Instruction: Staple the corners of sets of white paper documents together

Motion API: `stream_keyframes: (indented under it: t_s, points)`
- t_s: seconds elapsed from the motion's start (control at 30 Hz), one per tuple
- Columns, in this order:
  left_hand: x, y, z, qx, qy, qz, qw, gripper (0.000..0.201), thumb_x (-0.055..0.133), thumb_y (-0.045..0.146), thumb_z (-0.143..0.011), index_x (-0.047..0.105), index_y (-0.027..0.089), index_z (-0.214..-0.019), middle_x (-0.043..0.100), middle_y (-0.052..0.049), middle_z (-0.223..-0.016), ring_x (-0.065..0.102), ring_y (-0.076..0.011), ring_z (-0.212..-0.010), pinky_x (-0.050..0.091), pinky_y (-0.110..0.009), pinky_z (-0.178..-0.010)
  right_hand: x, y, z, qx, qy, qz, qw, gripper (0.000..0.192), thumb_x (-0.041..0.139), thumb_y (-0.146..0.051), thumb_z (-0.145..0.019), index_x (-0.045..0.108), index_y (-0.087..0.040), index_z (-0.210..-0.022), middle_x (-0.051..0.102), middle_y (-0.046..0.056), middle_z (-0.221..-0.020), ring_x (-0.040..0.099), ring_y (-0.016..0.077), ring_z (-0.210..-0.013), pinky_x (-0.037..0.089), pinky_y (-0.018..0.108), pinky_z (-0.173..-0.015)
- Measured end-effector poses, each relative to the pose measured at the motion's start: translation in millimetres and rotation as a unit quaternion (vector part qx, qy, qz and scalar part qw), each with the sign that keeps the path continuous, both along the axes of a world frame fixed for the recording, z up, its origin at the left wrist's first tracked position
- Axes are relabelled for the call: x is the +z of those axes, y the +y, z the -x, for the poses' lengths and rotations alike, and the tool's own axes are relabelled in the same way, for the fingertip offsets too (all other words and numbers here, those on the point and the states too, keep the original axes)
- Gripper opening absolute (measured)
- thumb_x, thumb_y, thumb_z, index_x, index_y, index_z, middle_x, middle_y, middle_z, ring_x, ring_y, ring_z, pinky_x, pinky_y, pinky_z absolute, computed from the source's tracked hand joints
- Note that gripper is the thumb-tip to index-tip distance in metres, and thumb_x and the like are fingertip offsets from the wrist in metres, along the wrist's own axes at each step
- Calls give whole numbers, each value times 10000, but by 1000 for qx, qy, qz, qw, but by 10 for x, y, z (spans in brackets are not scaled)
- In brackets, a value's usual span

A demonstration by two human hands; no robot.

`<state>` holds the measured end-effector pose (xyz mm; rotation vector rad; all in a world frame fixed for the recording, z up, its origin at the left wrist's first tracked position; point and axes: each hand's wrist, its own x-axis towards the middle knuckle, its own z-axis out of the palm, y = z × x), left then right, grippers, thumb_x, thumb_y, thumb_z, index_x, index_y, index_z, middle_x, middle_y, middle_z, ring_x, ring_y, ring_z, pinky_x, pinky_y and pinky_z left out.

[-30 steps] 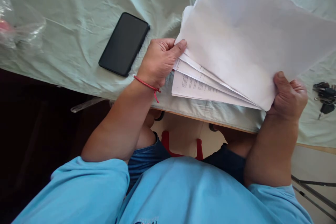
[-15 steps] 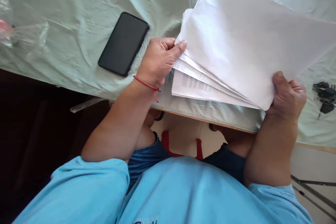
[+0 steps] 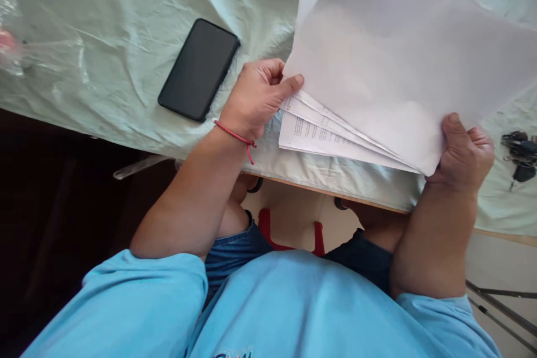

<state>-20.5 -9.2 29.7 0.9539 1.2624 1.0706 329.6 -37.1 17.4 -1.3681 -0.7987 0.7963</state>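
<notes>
Sheaf of papers (image 3: pixel 390 67) held over bench (image 3: pixel 126 39) w/ pale green cloth, fanned; long axis runs from near-right corner up & away to far left. Left hand (image 3: pixel 255 98) fingers curled, thumb pinching left edge of top sheet. Right hand (image 3: pixel 464 154) fingers closed on lower-right corner. Black phone (image 3: pixel 198 70) lies left of papers, keys (image 3: pixel 520 159) at right.

Left hand (image 3: pixel 258 95) pinches the near-left corner of a fanned stack of papers (image 3: pixel 377 67); right hand (image 3: pixel 464 151) grips its lower right corner. Sheets lifted off tabletop (image 3: pixel 126 39), pale green cloth. Black phone (image 3: pixel 198 70) left of hand; keys (image 3: pixel 520 156) far right.
</notes>
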Motion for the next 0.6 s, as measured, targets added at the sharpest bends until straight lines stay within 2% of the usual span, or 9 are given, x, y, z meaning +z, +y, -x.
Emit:
stream_keyframes:
  t_s: [0.13, 0.23, 0.4, 0.6]
  points:
    - [121, -16, -3, -54, 7, 38, 998, 236, 898, 99, -845, 680, 184, -815, 691, 8, -786, 627, -129, -736, 499, -263, -702, -19, 33, -42, -15, 16, -23, 999, 406, 995, -381, -721, 705, -140, -873, 748, 25, -973, 781, 150, -1017, 688, 338, -1096]
    - [168, -30, 10, -87, 45, 47, 994, 263, 864, 81, -821, 647, 185, -716, 598, 24, -677, 528, -109, -643, 424, -256, -616, -47, 62, -78, -39, 23, -36, 998, 431, 985, -371, -722, 620, -161, -813, 709, -2, -897, 773, 142, -967, 686, 373, -1116]
    - [189, -37, 14, -79, 101, 27, 991, 334, 806, 131, -869, 585, 185, -624, 466, 40, -603, 395, -91, -601, 328, -255, -583, -69, 85, -95, -55, 21, -48, 997, 488, 987, -368, -687, 542, -177, -749, 664, -11, -843, 774, 160, -1009, 673, 395, -1151]
    - [202, -48, -10, -89, 113, 42, 989, 399, 840, 212, -920, 573, 189, -625, 476, 31, -592, 415, -97, -605, 347, -253, -595, -48, 68, -89, -49, 19, -44, 998, 438, 976, -366, -709, 591, -169, -779, 694, -4, -881, 775, 166, -1032, 661, 422, -1179]
